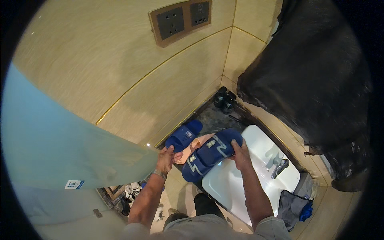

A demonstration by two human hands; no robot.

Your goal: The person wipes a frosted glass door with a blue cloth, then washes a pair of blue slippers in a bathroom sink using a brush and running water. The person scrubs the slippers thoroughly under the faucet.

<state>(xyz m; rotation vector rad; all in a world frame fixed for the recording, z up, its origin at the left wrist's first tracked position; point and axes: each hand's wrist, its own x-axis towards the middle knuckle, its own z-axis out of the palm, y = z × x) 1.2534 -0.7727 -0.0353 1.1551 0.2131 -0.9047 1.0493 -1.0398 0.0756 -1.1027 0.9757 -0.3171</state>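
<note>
In my right hand (240, 154) is the heel or toe end of a dark blue slipper (211, 154), its patterned sole facing up, beside the white washbasin (228, 180). My left hand (169, 159), with a watch on the wrist, has its thumb and fingers at the near end of a blue slide slipper (183, 135) with a pale badge on the strap. Between the two blue slippers, a peach-coloured slipper (189, 150) is partly hidden under the patterned one.
A chrome faucet (280, 168) rises from the basin. Two dark bottles (225, 100) stand in the counter's corner. Grey cloth (290, 210) lies at the basin's right. Frosted glass (75, 135) curves along the left, black sheeting (309, 84) hangs at right, and shoes (132, 192) lie lower left.
</note>
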